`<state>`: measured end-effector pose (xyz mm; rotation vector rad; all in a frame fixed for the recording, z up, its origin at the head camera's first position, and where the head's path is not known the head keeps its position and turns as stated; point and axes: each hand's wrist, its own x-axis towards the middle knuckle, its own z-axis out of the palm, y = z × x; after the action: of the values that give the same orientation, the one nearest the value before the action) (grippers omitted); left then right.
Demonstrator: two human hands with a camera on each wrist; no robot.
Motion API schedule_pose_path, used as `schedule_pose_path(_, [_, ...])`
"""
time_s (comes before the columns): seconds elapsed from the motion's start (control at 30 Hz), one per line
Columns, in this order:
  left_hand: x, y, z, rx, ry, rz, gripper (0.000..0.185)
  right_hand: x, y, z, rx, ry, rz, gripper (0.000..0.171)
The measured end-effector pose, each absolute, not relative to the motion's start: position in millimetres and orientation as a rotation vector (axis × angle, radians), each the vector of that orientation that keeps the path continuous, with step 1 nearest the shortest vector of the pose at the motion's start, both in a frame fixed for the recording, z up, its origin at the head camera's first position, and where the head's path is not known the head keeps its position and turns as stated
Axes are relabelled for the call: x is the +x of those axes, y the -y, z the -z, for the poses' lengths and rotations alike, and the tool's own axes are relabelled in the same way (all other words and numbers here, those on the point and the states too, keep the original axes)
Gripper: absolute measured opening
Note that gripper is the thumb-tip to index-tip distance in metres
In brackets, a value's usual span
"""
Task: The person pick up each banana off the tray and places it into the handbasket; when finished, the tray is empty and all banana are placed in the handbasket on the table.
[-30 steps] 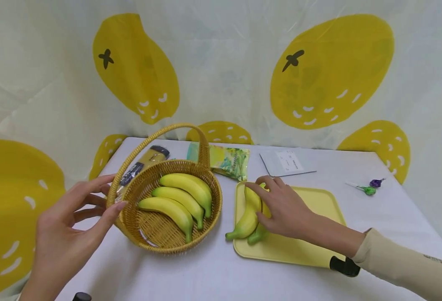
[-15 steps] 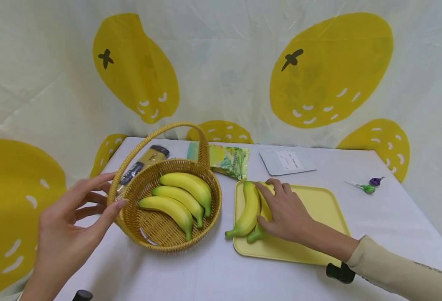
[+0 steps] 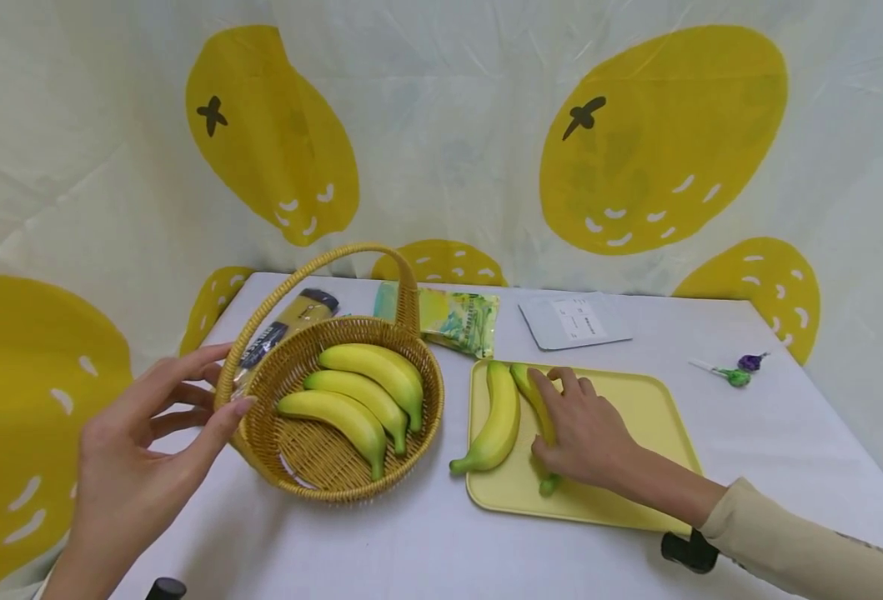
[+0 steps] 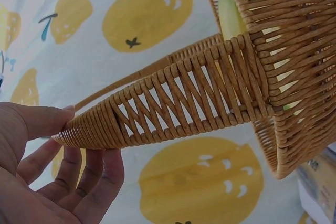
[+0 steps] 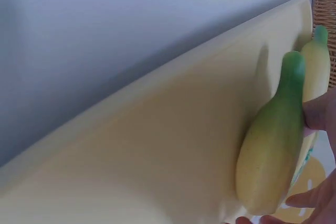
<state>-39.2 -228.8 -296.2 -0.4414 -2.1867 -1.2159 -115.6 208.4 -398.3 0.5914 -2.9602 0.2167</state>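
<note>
A wicker basket (image 3: 321, 479) with a tall handle holds three yellow bananas (image 3: 358, 392). My left hand (image 3: 148, 442) grips its left rim, thumb on the inner side and fingers outside; the left wrist view shows the woven rim (image 4: 184, 98) pinched between thumb and fingers (image 4: 79, 182). To the right lies a yellow tray (image 3: 636, 408) with two bananas. One banana (image 3: 495, 421) lies free at the tray's left edge. My right hand (image 3: 584, 433) covers and grips the other banana (image 3: 527, 383), whose green tip shows in the right wrist view (image 5: 273, 145).
Behind the basket lie a dark-and-yellow packet (image 3: 291, 321) and a green snack bag (image 3: 456, 321). A white pouch (image 3: 572, 322) sits behind the tray, and two lollipops (image 3: 737, 372) lie at the far right. A lemon-print cloth hangs behind the table.
My right hand has drawn its banana to the right, so the two tray bananas now lie apart. The left hand and basket have stayed put.
</note>
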Motion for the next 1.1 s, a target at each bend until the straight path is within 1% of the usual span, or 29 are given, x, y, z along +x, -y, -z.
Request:
schedule_pose_path(0.53, [-38.9,229.0,295.7,-0.455,2.187,1.199,0.069,-127.2,-224.9,407.3,0.594,2.900,-0.277,0.077])
schedule_pose_path(0.8, [-38.5,228.5,295.2,-0.440,2.196,1.201,0.069,-129.7,-227.1,410.3,0.581,2.918,-0.402,0.073])
schedule_pose_path(1.1, [-37.7,228.4,295.1,-0.418,2.215,1.193,0.071,-133.5,-233.0,414.3,0.590,2.897,-0.485,0.073])
